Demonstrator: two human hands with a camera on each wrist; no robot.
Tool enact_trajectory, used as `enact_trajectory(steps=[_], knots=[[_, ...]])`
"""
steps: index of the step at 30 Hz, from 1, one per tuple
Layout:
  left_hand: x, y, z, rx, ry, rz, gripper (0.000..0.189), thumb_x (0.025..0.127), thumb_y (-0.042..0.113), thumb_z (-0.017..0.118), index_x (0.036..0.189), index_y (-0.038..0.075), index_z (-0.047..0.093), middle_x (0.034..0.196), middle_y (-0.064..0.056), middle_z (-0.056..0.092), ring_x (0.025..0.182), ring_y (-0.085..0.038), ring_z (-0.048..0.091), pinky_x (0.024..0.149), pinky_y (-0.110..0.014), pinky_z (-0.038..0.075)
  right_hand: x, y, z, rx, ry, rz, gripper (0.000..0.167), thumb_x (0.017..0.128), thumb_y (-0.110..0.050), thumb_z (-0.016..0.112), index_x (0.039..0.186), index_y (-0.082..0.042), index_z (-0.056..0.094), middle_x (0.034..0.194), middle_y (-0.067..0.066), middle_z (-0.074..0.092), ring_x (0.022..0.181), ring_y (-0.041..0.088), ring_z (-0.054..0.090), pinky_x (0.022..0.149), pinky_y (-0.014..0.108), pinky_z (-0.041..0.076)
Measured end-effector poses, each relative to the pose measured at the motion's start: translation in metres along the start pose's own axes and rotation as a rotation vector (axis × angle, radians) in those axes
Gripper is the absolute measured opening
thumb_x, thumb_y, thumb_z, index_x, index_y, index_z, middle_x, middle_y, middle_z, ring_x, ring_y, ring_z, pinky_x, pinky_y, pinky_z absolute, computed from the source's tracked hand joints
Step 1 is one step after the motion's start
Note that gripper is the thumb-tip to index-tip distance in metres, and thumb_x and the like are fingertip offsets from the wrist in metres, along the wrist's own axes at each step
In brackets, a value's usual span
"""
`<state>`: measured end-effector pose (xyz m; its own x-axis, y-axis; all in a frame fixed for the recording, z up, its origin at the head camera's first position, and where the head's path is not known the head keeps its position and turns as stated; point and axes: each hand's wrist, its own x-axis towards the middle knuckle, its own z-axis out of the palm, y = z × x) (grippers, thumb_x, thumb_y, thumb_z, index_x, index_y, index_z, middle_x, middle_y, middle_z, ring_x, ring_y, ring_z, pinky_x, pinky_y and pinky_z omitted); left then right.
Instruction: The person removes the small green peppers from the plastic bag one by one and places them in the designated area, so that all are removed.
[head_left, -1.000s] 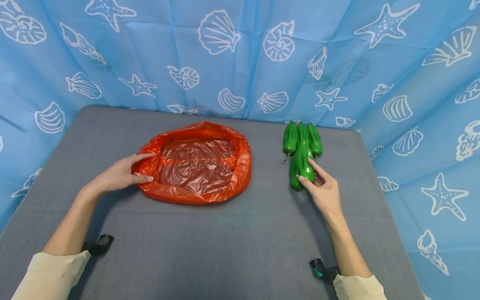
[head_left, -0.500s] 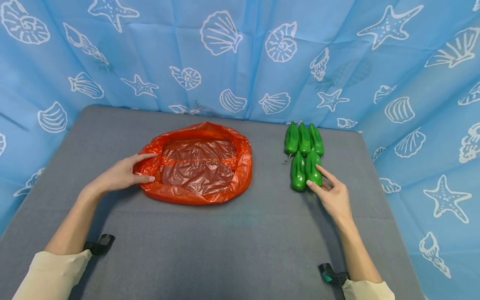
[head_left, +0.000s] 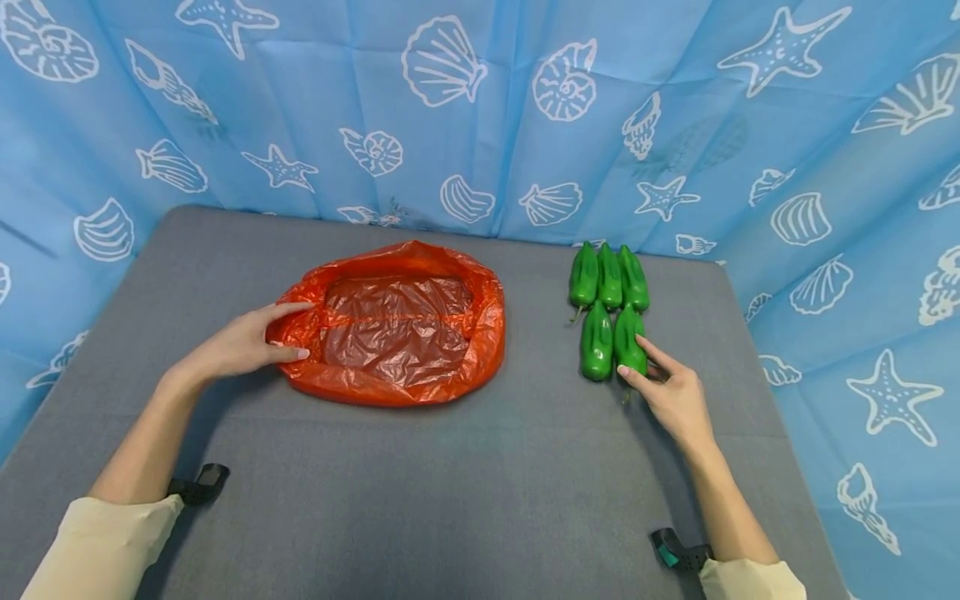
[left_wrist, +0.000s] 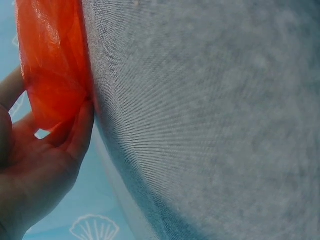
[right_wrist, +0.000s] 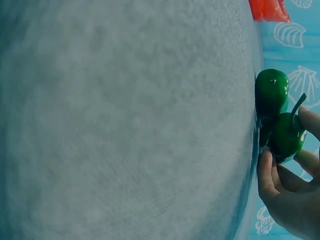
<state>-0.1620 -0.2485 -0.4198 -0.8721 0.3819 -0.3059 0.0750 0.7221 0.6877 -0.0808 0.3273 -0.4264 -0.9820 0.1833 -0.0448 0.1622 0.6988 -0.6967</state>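
An orange-red plastic bag (head_left: 483,358) stands with its mouth wide, low on the table, left of centre. My left hand (head_left: 240,343) grips its left end, thumb and index finger over the rim; in the left wrist view, other fingers curve against the bag (left_wrist: 55,60). At the right, my right hand (head_left: 675,396) pinches a green pepper (head_left: 630,346) between thumb and fingers. Its curved stem shows near a fingertip in the right wrist view. Directly left of the held pepper lies another green pepper (head_left: 597,343). A row of three more peppers (head_left: 609,279) lies just behind these two.
The table (head_left: 420,500) has a grey cloth cover. A blue curtain (head_left: 330,100) with white shells and starfish hangs along the back and sides. Black wrist devices (head_left: 201,485) sit on both forearms.
My right hand has moved right with its pepper, from overlapping the front-left pepper to beside it. In the last half second it shifted only slightly. My left hand stays at the bag.
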Motion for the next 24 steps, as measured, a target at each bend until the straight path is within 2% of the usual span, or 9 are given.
enact_trajectory(steps=[3,4,8,10,13,16,19,24], knots=[[0.0005,0.0005,-0.0005,0.008,0.018,-0.003,0.081,0.091,0.034,0.074,0.154,0.004,0.032,0.155,-0.037,0.017,0.138,-0.058,0.021,0.105,-0.074,0.024,0.0009,0.0013,-0.0009,-0.017,-0.018,0.004,0.066,0.092,-0.043,0.071,0.148,-0.018,0.048,0.138,0.028,0.054,0.119,0.041,0.059,0.086,0.045,0.051],[0.0006,0.0006,-0.0009,0.012,0.024,-0.002,0.082,0.09,0.034,0.074,0.154,0.004,0.032,0.155,-0.038,0.016,0.138,-0.058,0.02,0.105,-0.074,0.023,0.0012,0.0016,-0.0008,-0.017,-0.026,0.006,0.066,0.092,-0.043,0.07,0.148,-0.018,0.048,0.138,0.028,0.053,0.119,0.041,0.059,0.087,0.047,0.051],[0.0006,0.0023,-0.002,0.014,0.044,0.0,0.08,0.09,0.032,0.075,0.153,0.004,0.034,0.156,-0.037,0.017,0.14,-0.057,0.019,0.107,-0.073,0.022,0.0034,0.0024,0.0003,-0.03,-0.041,0.008,0.067,0.092,-0.042,0.071,0.149,-0.016,0.047,0.129,0.028,0.061,0.112,0.039,0.063,0.076,0.031,0.055],[0.0004,0.0027,-0.0025,0.018,0.049,0.001,0.079,0.09,0.031,0.075,0.152,0.004,0.035,0.155,-0.036,0.018,0.14,-0.057,0.019,0.107,-0.073,0.021,0.004,0.0024,0.001,-0.04,-0.044,0.007,0.067,0.092,-0.041,0.071,0.149,-0.015,0.047,0.127,0.03,0.06,0.11,0.04,0.064,0.074,0.029,0.055],[0.0003,0.0021,-0.0023,0.026,0.057,0.009,0.077,0.091,0.031,0.075,0.152,0.005,0.036,0.155,-0.036,0.021,0.14,-0.056,0.021,0.108,-0.072,0.021,0.0039,0.0028,0.0015,-0.048,-0.045,0.002,0.066,0.092,-0.038,0.071,0.149,-0.014,0.047,0.128,0.032,0.058,0.111,0.043,0.062,0.078,0.041,0.056],[0.0,0.0009,-0.0016,0.033,0.063,0.017,0.076,0.091,0.032,0.075,0.151,0.005,0.037,0.155,-0.035,0.023,0.14,-0.055,0.022,0.108,-0.071,0.022,0.0037,0.0036,0.0019,-0.051,-0.04,-0.017,0.065,0.092,-0.035,0.072,0.148,-0.012,0.048,0.135,0.031,0.053,0.114,0.045,0.06,0.085,0.055,0.053],[-0.0012,0.0004,-0.0011,0.037,0.072,0.022,0.076,0.09,0.033,0.075,0.151,0.004,0.038,0.154,-0.035,0.024,0.139,-0.055,0.023,0.108,-0.071,0.023,0.0049,0.0046,0.0032,-0.047,0.001,-0.063,0.061,0.092,-0.031,0.073,0.145,-0.009,0.051,0.139,0.027,0.05,0.115,0.043,0.06,0.086,0.054,0.054],[-0.0061,-0.0013,-0.0009,0.048,0.104,0.038,0.076,0.09,0.034,0.075,0.15,0.003,0.039,0.154,-0.035,0.023,0.139,-0.056,0.024,0.106,-0.072,0.025,0.0061,0.0006,0.003,-0.042,0.126,-0.141,0.053,0.092,-0.024,0.073,0.14,-0.009,0.057,0.14,0.02,0.053,0.116,0.038,0.059,0.089,0.051,0.052]])
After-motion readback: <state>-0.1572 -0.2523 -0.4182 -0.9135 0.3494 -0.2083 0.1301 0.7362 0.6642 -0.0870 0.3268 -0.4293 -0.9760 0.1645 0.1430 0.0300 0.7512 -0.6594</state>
